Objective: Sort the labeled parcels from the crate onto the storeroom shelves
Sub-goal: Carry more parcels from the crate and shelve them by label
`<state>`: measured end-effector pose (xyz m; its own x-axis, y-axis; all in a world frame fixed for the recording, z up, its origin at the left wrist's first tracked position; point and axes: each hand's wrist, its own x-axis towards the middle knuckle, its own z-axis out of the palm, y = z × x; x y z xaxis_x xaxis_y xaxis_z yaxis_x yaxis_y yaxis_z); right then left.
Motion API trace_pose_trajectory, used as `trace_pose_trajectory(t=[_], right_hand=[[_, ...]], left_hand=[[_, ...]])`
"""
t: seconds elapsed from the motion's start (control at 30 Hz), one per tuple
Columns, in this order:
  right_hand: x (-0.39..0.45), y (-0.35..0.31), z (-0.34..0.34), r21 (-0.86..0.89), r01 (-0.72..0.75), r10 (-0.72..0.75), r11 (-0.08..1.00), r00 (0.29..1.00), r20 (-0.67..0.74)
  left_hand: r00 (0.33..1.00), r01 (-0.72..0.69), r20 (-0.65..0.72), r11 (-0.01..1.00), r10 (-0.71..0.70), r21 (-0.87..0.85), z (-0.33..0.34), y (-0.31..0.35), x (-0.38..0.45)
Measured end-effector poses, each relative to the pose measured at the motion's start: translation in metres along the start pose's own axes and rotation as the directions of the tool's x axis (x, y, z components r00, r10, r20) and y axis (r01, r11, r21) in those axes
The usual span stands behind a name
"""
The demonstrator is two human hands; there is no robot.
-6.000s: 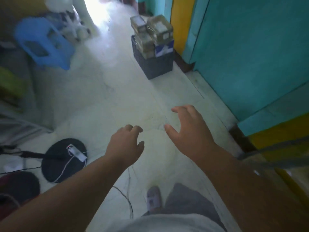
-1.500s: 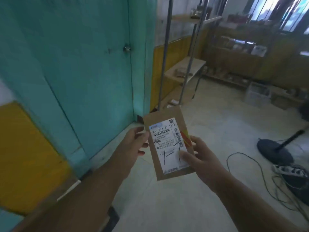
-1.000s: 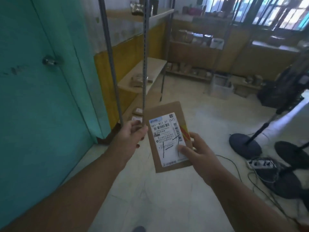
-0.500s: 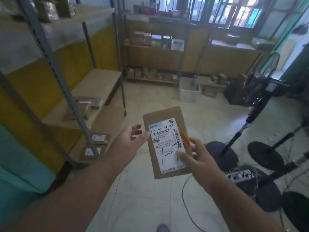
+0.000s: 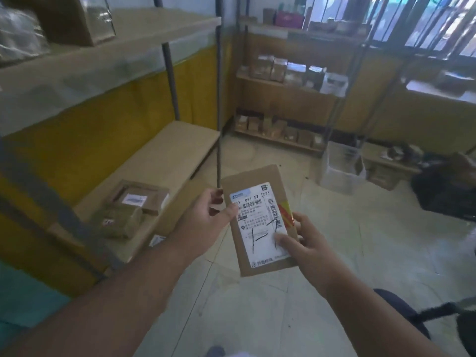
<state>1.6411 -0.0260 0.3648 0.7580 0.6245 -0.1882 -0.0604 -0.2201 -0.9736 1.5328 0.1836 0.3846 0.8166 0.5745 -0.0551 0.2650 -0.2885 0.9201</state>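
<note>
1. Since half a second ago your view has swung left and closer to the rack [image 5: 218, 99]; the parcel [image 5: 260, 222] is still held up in front of you by both hands, much as before.
2. Your left hand [image 5: 206, 222] holds the parcel's left edge, thumb laid on the label [image 5: 260, 220] near its top corner, fingers loosely curled behind.
3. Your right hand [image 5: 304, 243] pinches the lower right of the parcel, thumb pressed on the label's lower part, fingers wrapped round the right edge.
4. You hold the parcel upright, tilted slightly, label facing you. It is a flat brown cardboard packet above the floor [image 5: 360, 240], well apart from any shelf. The label shows a barcode, printed numbers and black hand-drawn strokes; a red and yellow strip sits at its right side.
5. To your left the low shelf [image 5: 175, 150] carries two boxes [image 5: 128, 210], one with a white label, the other lying in front of it.
6. Farther back, the far shelves [image 5: 283, 83] hold rows of small boxes, and a white bin [image 5: 340, 166] stands on the floor beside them.
</note>
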Motion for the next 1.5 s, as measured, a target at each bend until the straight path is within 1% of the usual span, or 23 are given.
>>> trace_pose_trajectory(t=[0.1, 0.2, 0.33, 0.4, 0.5, 0.6, 0.63, 0.7, 0.77, 0.83, 0.9, 0.97, 1.03, 1.13, 1.23, 1.3, 1.4, 1.5], right_hand=[[0.058, -0.011, -0.018, 0.02, -0.018, 0.018, 1.0, 1.0, 0.01], [0.121, -0.014, -0.033, 0.059, -0.012, 0.008, 0.998, 0.998, 0.066], [0.216, -0.016, -0.038, 0.045, -0.015, 0.005, 0.999, 0.979, 0.202], [0.267, -0.019, -0.033, 0.023, 0.0, -0.007, 1.0, 0.955, 0.296], [0.334, -0.026, -0.021, -0.021, 0.005, 0.004, 1.0, 0.904, 0.428], [0.386, -0.038, 0.001, -0.057, -0.004, 0.036, 0.998, 0.808, 0.588], [0.399, -0.041, 0.011, -0.073, -0.005, 0.049, 0.997, 0.781, 0.622], [0.423, -0.046, 0.037, -0.096, 0.004, 0.061, 0.995, 0.743, 0.667], [0.443, -0.045, 0.063, -0.122, 0.043, 0.056, 0.992, 0.705, 0.707], [0.462, -0.045, 0.087, -0.143, 0.066, 0.063, 0.987, 0.666, 0.743], [0.481, -0.044, 0.108, -0.165, 0.056, 0.091, 0.985, 0.641, 0.762], [0.499, -0.044, 0.125, -0.196, 0.049, 0.12, 0.979, 0.64, 0.759], [0.519, -0.043, 0.144, -0.229, 0.053, 0.147, 0.972, 0.622, 0.769], [0.549, -0.037, 0.177, -0.279, 0.076, 0.179, 0.957, 0.604, 0.776], [0.578, -0.024, 0.214, -0.351, 0.158, 0.203, 0.923, 0.574, 0.794], [0.592, -0.011, 0.24, -0.381, 0.243, 0.205, 0.892, 0.534, 0.82], [0.601, 0.007, 0.274, -0.439, 0.305, 0.239, 0.845, 0.518, 0.821], [0.6, 0.023, 0.3, -0.48, 0.344, 0.272, 0.807, 0.505, 0.819]], left_hand=[[0.999, 0.039, -0.003, 0.999, -0.039, -0.009, 0.003, 0.008, 0.06], [0.997, 0.074, -0.034, 0.997, -0.074, -0.018, 0.012, 0.009, 0.114], [0.972, 0.133, -0.185, 0.987, -0.147, -0.087, 0.02, -0.002, 0.173], [0.947, 0.16, -0.268, 0.983, -0.179, -0.093, 0.02, -0.011, 0.196], [0.868, 0.262, -0.408, 0.959, -0.284, -0.11, 0.015, -0.018, 0.218], [0.771, 0.359, -0.515, 0.924, -0.374, -0.133, 0.008, -0.029, 0.228], [0.743, 0.384, -0.536, 0.911, -0.4, -0.148, 0.004, -0.035, 0.231], [0.686, 0.414, -0.578, 0.89, -0.443, -0.19, -0.005, -0.048, 0.234], [0.63, 0.456, -0.612, 0.866, -0.478, -0.207, -0.014, -0.063, 0.237], [0.6, 0.483, -0.629, 0.851, -0.494, -0.208, -0.025, -0.074, 0.243], [0.561, 0.509, -0.653, 0.834, -0.509, -0.212, -0.032, -0.084, 0.248], [0.527, 0.548, -0.663, 0.809, -0.532, -0.214, -0.034, -0.091, 0.252], [0.471, 0.578, -0.682, 0.779, -0.56, -0.241, -0.032, -0.096, 0.256], [0.379, 0.689, -0.699, 0.689, -0.606, -0.224, -0.021, -0.106, 0.266], [0.309, 0.78, -0.728, 0.601, -0.612, -0.175, -0.007, -0.121, 0.277], [0.264, 0.799, -0.742, 0.571, -0.616, -0.189, 0.003, -0.131, 0.286], [0.196, 0.812, -0.744, 0.531, -0.639, -0.242, 0.018, -0.138, 0.298], [0.159, 0.828, -0.744, 0.498, -0.649, -0.258, 0.034, -0.143, 0.302]])
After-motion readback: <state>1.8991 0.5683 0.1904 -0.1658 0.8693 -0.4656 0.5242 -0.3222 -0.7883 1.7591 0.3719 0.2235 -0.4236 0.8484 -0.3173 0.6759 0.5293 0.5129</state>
